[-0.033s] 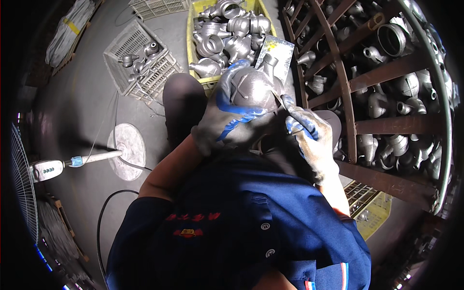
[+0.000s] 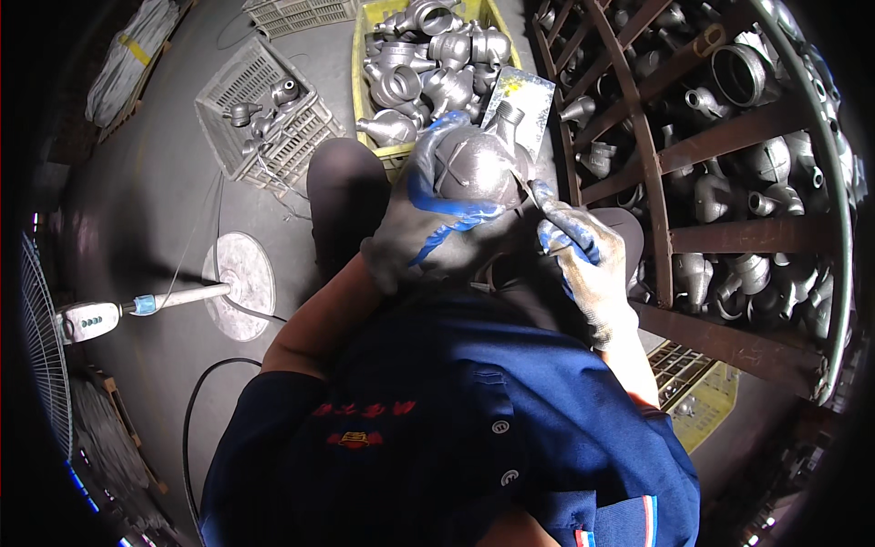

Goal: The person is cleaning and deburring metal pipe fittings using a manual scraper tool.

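A rounded grey metal casting (image 2: 480, 167) with raised ribs and a threaded neck is held above my lap. My left hand (image 2: 421, 217), in a grey and blue work glove, cups it from the left and below. In my right hand (image 2: 583, 244), also gloved, is a thin metal tool (image 2: 522, 185), its narrow end against the casting's right side near the neck. The fingers cover most of the tool, so its exact kind does not show.
Beyond the casting stands a yellow crate (image 2: 359, 73) of similar castings, with a speckled flat board (image 2: 538, 102) at its corner. A pale crate (image 2: 271, 162) sits left. A rusty metal cage (image 2: 652, 173) full of castings rises close on the right. A fan base (image 2: 244, 301) and cables lie left.
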`<state>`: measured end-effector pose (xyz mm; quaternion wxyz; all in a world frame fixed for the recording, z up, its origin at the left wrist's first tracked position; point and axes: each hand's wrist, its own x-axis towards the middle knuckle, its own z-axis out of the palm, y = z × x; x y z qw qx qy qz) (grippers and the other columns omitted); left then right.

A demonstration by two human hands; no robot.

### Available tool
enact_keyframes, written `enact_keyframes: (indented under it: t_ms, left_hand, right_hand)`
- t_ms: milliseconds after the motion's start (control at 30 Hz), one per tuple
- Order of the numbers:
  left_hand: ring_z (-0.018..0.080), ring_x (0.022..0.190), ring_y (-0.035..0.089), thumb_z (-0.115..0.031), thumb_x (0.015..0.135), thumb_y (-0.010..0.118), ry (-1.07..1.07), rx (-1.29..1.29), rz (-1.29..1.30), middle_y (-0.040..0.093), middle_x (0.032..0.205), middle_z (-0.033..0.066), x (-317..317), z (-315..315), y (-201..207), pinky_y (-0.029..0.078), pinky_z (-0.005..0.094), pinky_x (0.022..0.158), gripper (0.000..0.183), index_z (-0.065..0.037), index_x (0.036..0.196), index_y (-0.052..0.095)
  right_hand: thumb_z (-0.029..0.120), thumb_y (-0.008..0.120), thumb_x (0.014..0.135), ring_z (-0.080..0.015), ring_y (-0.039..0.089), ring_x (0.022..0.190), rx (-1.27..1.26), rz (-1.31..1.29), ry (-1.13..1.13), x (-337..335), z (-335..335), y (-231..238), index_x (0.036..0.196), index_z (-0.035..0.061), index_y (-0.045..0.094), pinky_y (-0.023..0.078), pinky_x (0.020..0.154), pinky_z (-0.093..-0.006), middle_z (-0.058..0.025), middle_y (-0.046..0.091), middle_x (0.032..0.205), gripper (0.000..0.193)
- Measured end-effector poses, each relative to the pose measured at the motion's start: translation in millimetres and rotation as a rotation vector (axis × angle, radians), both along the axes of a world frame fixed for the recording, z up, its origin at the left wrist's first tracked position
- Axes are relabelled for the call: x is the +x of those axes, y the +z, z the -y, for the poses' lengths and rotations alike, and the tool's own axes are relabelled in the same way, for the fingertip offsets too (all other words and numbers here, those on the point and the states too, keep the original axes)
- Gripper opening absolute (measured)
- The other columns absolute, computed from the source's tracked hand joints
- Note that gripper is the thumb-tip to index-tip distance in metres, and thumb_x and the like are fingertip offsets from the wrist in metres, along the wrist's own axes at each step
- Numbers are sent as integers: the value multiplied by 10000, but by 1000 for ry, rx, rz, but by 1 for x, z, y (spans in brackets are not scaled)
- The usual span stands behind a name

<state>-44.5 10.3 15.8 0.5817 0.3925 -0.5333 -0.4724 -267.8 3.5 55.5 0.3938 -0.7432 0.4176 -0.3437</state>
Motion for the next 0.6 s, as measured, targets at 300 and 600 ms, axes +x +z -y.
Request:
enact_keyframes:
  t_ms: [300, 600]
  left_hand:
    - [214, 1162, 472, -42, 695, 743, 116, -60, 41, 421, 1266, 142, -11, 0, 1, 380, 350, 1001, 867, 8, 1366, 195]
    - [192, 1164, 480, -28, 760, 699, 57, 47, -67, 478, 1261, 115, -10, -3, 7, 387, 335, 1010, 684, 7, 1336, 332]
  right_hand:
    - [14, 574, 823, -81, 562, 752, 376, 297, 4, 9, -11, -8, 1136, -22, 595, 446, 681, -203, -62, 624, 898, 315]
    - [49, 646, 784, -201, 596, 725, -131, 33, -43, 12, -4, -19, 1053, 33, 644, 475, 652, -279, -127, 631, 961, 269]
